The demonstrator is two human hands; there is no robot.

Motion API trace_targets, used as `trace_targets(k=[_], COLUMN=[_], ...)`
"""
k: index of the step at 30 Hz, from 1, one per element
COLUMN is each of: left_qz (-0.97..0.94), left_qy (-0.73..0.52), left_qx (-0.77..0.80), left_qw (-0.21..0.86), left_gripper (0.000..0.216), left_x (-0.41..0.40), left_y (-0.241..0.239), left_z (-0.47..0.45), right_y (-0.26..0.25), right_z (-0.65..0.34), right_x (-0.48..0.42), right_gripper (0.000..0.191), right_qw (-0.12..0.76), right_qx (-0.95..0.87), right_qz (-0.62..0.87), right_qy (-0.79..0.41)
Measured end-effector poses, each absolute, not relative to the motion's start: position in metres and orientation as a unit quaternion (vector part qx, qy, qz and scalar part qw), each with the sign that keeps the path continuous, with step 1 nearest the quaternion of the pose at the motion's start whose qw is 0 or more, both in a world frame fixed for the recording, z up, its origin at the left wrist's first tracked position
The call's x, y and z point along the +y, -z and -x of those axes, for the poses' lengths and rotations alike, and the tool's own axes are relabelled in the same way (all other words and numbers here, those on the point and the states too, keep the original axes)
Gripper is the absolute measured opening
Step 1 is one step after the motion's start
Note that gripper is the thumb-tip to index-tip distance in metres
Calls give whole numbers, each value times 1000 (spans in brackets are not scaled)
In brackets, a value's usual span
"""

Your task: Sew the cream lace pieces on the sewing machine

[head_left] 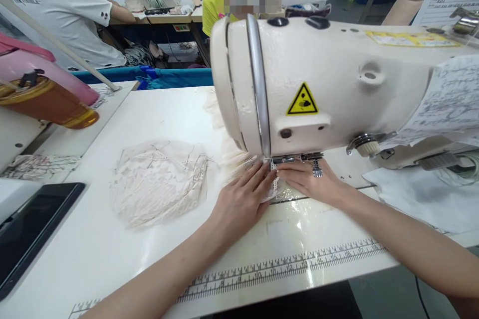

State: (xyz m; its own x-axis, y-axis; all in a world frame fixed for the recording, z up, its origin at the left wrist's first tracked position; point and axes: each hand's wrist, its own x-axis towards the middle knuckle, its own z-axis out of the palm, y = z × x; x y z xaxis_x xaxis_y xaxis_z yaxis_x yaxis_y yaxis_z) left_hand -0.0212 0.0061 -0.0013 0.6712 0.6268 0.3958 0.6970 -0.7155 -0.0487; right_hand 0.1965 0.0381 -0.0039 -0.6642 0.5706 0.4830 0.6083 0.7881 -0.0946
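Observation:
Cream lace fabric lies gathered under the head of a white sewing machine, by the presser foot. My left hand rests on this fabric with its fingers stretched flat, just left of the needle area. From the right, my right hand meets the fabric's edge, its fingertips together on the lace beside the presser foot; a ring is on one finger. Machine and fingers hide part of the fabric and the needle. A separate piece of sheer lace fabric with loose threads lies flat to the left.
A phone, an amber cup and a pink bottle are at the left. A ruler strip runs along the table's front edge. White cloth lies at the right. Two people sit at machines beyond.

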Motion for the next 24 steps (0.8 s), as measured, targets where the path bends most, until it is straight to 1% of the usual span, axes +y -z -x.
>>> trace_targets(k=[6, 12, 16, 20, 24], left_qz=[904, 902, 907, 924, 928], left_qy=[184, 184, 204, 203, 180], left_qx=[-374, -384, -358, -304, -308], left_qw=[90, 66, 86, 114, 111], left_gripper=[39, 39, 36, 35, 38], left_x=[8, 13, 15, 15, 14], left_y=[1, 2, 4, 4, 3], left_z=[19, 19, 21, 24, 30], right_y=[2, 0, -1, 1, 7], right_z=[-197, -195, -193, -190, -191], right_x=[41, 46, 46, 43, 40], right_gripper=[26, 28, 24, 25, 29], right_qw=[229, 261, 272, 248, 222], right_qx=[-910, -909, -902, -902, -904], right_qz=[344, 326, 334, 350, 347], right_qy=[24, 11, 18, 52, 117])
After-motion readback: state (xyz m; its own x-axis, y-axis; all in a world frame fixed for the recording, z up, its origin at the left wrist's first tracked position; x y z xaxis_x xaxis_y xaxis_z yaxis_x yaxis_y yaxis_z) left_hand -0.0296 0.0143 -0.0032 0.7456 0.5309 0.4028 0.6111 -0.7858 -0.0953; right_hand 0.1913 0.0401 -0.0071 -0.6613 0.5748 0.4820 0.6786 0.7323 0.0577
